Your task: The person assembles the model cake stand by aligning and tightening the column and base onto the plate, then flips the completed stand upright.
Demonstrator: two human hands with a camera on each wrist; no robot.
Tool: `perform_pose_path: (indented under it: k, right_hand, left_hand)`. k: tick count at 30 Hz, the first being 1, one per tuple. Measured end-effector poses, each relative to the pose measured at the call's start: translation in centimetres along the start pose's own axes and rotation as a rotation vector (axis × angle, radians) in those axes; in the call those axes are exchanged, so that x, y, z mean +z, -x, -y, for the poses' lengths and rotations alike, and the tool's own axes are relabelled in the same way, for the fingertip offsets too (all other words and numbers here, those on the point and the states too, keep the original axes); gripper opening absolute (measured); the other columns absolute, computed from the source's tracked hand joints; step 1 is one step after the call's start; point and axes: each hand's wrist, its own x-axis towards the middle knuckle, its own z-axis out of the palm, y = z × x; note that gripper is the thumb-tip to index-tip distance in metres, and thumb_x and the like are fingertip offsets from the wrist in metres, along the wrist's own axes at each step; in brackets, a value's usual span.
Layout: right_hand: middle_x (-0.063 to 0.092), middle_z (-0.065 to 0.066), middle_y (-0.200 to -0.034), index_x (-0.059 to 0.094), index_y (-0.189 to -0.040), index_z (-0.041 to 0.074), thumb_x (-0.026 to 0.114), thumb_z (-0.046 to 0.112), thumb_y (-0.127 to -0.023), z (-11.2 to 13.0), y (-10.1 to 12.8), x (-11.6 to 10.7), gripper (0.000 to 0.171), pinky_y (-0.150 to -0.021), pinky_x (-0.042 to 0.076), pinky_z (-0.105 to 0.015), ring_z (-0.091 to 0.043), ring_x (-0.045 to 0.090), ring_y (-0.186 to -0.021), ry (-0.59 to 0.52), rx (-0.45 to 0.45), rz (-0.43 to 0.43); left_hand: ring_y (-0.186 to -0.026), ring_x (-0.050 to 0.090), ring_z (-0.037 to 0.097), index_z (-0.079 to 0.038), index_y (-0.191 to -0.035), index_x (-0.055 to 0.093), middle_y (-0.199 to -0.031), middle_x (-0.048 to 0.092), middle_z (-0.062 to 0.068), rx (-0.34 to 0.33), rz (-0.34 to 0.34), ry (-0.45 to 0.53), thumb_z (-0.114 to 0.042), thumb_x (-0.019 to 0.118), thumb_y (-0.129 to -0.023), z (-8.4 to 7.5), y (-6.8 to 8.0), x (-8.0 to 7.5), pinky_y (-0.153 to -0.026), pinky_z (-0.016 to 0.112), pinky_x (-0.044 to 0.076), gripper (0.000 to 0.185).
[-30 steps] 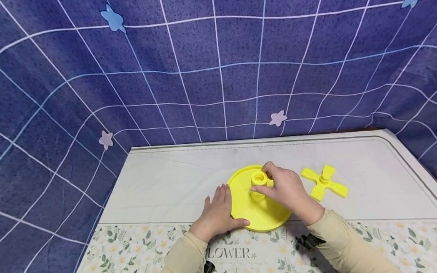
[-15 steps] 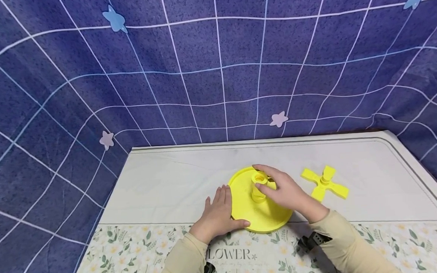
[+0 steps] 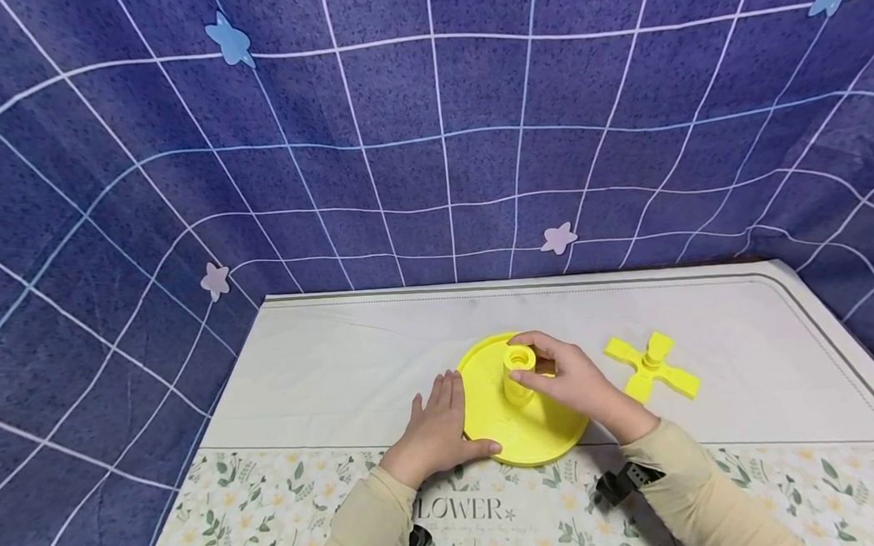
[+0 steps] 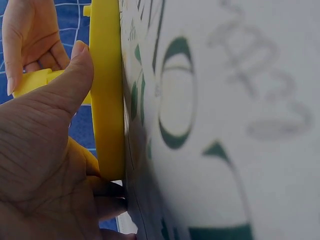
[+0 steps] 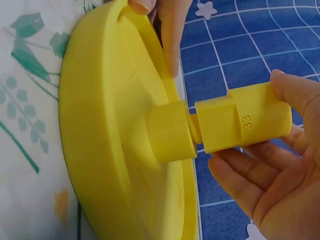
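A round yellow disc lies flat on the table, with a short boss at its middle. My right hand grips a yellow cylinder marked 33 standing upright on that boss. My left hand rests flat against the disc's left rim, thumb curved along the near edge, fingers straight. A yellow four-armed cross piece lies to the right of the disc, untouched.
The table carries a white cloth with a floral band and the word FLOWER along the near edge. A blue grid-patterned backdrop with paper stars surrounds the table on three sides.
My right hand has turned about the cylinder, its fingers shifting round the top. The left hand, the disc and the cross piece stay where they were.
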Motion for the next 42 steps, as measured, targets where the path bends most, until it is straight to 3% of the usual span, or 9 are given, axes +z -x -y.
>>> perform_pose_path:
  k: [5,9,12,16,20,24,28,33,42]
  right_hand:
    - [0.07,-0.006,-0.103,0.061,-0.117,0.007,0.078,0.02,-0.085,-0.1,0.2,0.6,0.039,-0.081,0.056,-0.038,-0.025,0.069,-0.091,0.073,0.018,-0.086]
    - [0.07,-0.003,-0.098,0.06,-0.116,0.01,0.079,0.023,-0.084,-0.2,0.4,0.9,0.04,-0.079,0.056,-0.038,-0.023,0.069,-0.088,0.135,0.025,-0.126]
    - [0.069,-0.005,-0.104,0.059,-0.118,0.01,0.079,0.026,-0.083,-0.1,0.4,0.8,0.044,-0.08,0.056,-0.039,-0.023,0.068,-0.091,0.173,0.019,-0.125]
    - [0.063,-0.012,-0.126,0.054,-0.132,0.009,0.075,0.027,-0.087,0.2,0.4,0.4,0.053,-0.089,0.052,-0.046,-0.029,0.061,-0.112,0.194,-0.014,-0.071]
    - [0.051,-0.017,-0.141,0.045,-0.143,0.004,0.064,0.019,-0.095,0.3,0.2,-0.1,0.053,-0.1,0.044,-0.051,-0.033,0.048,-0.13,0.126,-0.062,0.01]
    - [0.047,-0.018,-0.144,0.045,-0.143,-0.001,0.057,0.004,-0.095,0.0,0.0,-0.4,0.05,-0.108,0.036,-0.045,-0.034,0.043,-0.134,-0.057,-0.054,0.081]
    - [0.048,-0.018,-0.144,0.05,-0.139,-0.002,0.057,0.002,-0.092,-0.8,-0.1,-0.6,0.048,-0.102,0.044,-0.034,-0.035,0.05,-0.126,-0.186,0.01,0.128]
    - [0.05,-0.021,-0.14,0.053,-0.136,-0.001,0.062,0.007,-0.095,-1.3,0.0,-0.5,0.043,-0.092,0.049,-0.024,-0.03,0.059,-0.114,-0.212,0.051,0.126]
    - [0.067,-0.014,-0.108,0.059,-0.119,0.001,0.077,0.01,-0.084,-0.9,0.2,0.1,0.041,-0.086,0.054,-0.04,-0.03,0.066,-0.097,-0.074,0.052,-0.036]
  left_hand:
    - [-0.147,0.007,0.036,0.007,-0.153,0.008,-0.16,0.008,0.023,-0.001,0.002,-0.006,-0.072,0.062,-0.079,0.0,-0.1,0.1,-0.112,0.063,0.013,0.121]
    - [-0.147,0.008,0.036,0.007,-0.153,0.008,-0.16,0.008,0.023,-0.004,0.003,-0.011,-0.072,0.062,-0.079,0.0,-0.1,0.1,-0.112,0.063,0.013,0.121]
    - [-0.147,0.007,0.036,0.007,-0.153,0.008,-0.16,0.008,0.023,-0.005,0.003,-0.007,-0.072,0.062,-0.079,-0.1,-0.1,0.1,-0.112,0.063,0.012,0.121]
    - [-0.148,0.007,0.036,0.006,-0.153,0.007,-0.16,0.007,0.023,-0.008,0.007,-0.005,-0.072,0.061,-0.079,0.0,-0.1,0.1,-0.113,0.062,0.012,0.121]
    - [-0.148,0.006,0.035,0.006,-0.154,0.006,-0.16,0.006,0.022,-0.009,0.009,-0.004,-0.073,0.061,-0.079,0.1,-0.1,0.1,-0.113,0.062,0.011,0.121]
    - [-0.148,0.005,0.035,0.005,-0.154,0.005,-0.161,0.005,0.022,-0.009,0.013,-0.002,-0.072,0.061,-0.08,0.0,-0.1,0.0,-0.113,0.062,0.011,0.121]
    - [-0.148,0.004,0.035,0.005,-0.154,0.004,-0.161,0.005,0.022,-0.012,0.019,-0.007,-0.072,0.06,-0.08,-0.1,0.0,0.0,-0.113,0.062,0.01,0.121]
    - [-0.148,0.003,0.034,0.005,-0.154,0.003,-0.161,0.003,0.022,-0.014,0.027,0.003,-0.072,0.06,-0.08,-0.1,0.1,0.1,-0.113,0.061,0.009,0.121]
    - [-0.148,0.003,0.035,0.006,-0.153,0.004,-0.161,0.003,0.022,-0.009,0.031,0.028,-0.069,0.063,-0.081,-0.1,0.0,0.0,-0.113,0.063,0.007,0.12]
